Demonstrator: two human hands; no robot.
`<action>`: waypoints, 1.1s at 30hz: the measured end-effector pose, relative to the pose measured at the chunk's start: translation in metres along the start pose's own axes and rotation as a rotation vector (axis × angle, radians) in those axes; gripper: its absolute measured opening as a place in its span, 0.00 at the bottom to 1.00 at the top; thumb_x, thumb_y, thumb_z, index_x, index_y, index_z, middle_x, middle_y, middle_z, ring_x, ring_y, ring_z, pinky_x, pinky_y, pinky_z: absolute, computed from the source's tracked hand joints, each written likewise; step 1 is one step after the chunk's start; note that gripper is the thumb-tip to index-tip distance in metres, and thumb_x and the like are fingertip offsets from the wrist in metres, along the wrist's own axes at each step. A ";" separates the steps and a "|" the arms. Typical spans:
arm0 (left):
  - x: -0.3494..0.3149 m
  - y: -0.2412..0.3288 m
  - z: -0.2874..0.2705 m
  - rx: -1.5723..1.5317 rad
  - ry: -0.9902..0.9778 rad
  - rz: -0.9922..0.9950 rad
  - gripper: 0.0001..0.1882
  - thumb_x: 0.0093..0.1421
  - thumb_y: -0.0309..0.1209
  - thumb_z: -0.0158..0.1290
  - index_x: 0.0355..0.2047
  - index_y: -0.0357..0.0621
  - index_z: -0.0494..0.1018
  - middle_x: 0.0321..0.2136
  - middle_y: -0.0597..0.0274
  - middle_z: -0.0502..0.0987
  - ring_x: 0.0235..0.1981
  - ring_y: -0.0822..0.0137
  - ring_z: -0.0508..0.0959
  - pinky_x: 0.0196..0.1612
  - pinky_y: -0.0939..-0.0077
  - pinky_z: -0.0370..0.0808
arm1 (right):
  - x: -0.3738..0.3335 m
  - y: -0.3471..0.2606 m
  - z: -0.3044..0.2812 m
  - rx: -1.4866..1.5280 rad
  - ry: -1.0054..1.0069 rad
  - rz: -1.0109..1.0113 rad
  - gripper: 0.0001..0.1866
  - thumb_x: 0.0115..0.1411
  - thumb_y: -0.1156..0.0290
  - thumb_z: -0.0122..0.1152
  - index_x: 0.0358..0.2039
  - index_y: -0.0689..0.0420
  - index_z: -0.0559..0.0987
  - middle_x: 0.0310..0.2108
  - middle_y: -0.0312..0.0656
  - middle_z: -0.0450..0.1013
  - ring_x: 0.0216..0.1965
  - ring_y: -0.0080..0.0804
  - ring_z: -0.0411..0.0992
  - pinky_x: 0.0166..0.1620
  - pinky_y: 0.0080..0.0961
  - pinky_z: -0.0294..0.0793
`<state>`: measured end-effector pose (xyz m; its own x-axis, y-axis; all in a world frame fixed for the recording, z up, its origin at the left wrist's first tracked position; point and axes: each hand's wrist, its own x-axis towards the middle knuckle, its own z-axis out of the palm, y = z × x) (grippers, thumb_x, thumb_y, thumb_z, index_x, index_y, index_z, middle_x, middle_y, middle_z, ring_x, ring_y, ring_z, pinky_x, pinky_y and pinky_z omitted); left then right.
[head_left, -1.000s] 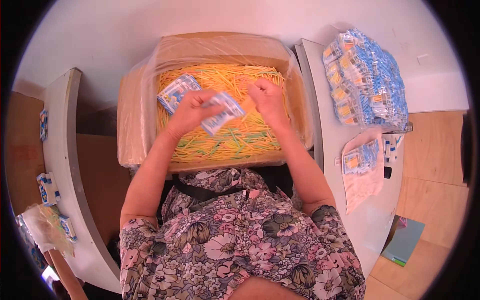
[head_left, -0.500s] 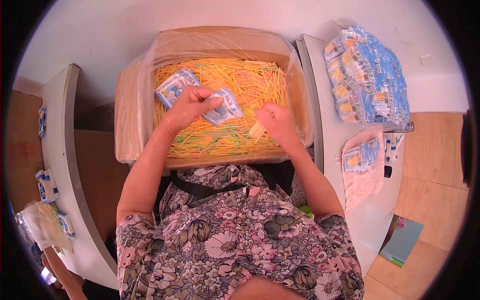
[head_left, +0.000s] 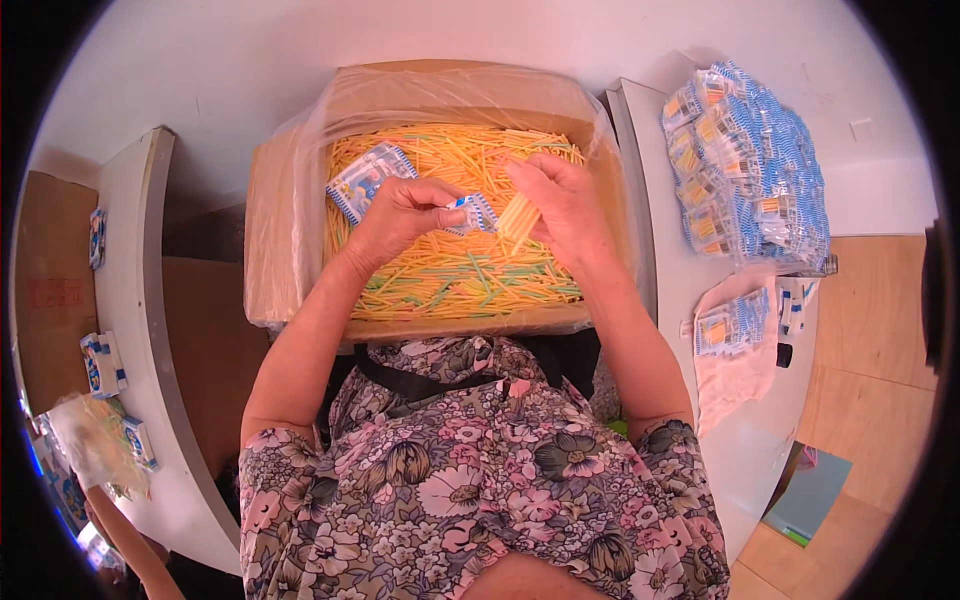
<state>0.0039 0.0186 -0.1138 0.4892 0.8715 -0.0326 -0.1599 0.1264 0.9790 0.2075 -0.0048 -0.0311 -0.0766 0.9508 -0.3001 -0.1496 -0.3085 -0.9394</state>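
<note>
pale-yellow, slim, straight sticks in a bundle [head_left: 517, 222] are clasped in our right hand [head_left: 565, 205], above a brown cardboard box [head_left: 460, 328]. our left hand [head_left: 405, 215] pinches a small blue-and-white plastic packet [head_left: 474, 215] just beside them; whether they touch, we cannot tell. we seem to be bringing sticks to packet; next probably calls for aligning their ends with its opening. the bundle's long axis slants, lower ends toward our body and slightly left.

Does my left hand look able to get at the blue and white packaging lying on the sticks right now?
Probably yes: the left hand is close to that packaging, and most of its top shows uncovered, though the fingers already pinch a small packet.
</note>
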 end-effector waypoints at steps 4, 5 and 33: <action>-0.002 0.002 -0.001 -0.052 -0.059 0.021 0.06 0.53 0.19 0.58 0.33 0.36 0.80 0.36 0.60 0.80 0.36 0.74 0.77 0.41 0.81 0.74 | 0.018 0.000 0.000 -0.137 -0.038 0.053 0.14 0.59 0.66 0.60 0.18 0.52 0.70 0.14 0.25 0.60 0.11 0.09 0.52 0.13 0.15 0.44; -0.002 0.002 -0.001 -0.055 -0.055 0.023 0.06 0.53 0.19 0.58 0.33 0.36 0.80 0.36 0.60 0.80 0.36 0.74 0.77 0.41 0.81 0.74 | 0.020 -0.001 0.001 -0.186 -0.029 0.070 0.15 0.59 0.66 0.60 0.17 0.52 0.70 0.14 0.25 0.60 0.11 0.09 0.52 0.13 0.15 0.43; 0.027 -0.018 0.020 0.241 0.069 0.018 0.11 0.58 0.29 0.54 0.38 0.35 0.78 0.35 0.64 0.80 0.38 0.73 0.76 0.43 0.78 0.71 | -0.016 0.027 -0.073 -0.744 0.114 -0.688 0.13 0.54 0.77 0.62 0.42 0.61 0.76 0.34 0.43 0.76 0.34 0.30 0.75 0.36 0.23 0.74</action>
<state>0.0374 0.0301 -0.1278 0.4273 0.9039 -0.0202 0.0452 0.0010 0.9990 0.2770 -0.0264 -0.0634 -0.1046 0.9244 0.3668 0.5280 0.3642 -0.7672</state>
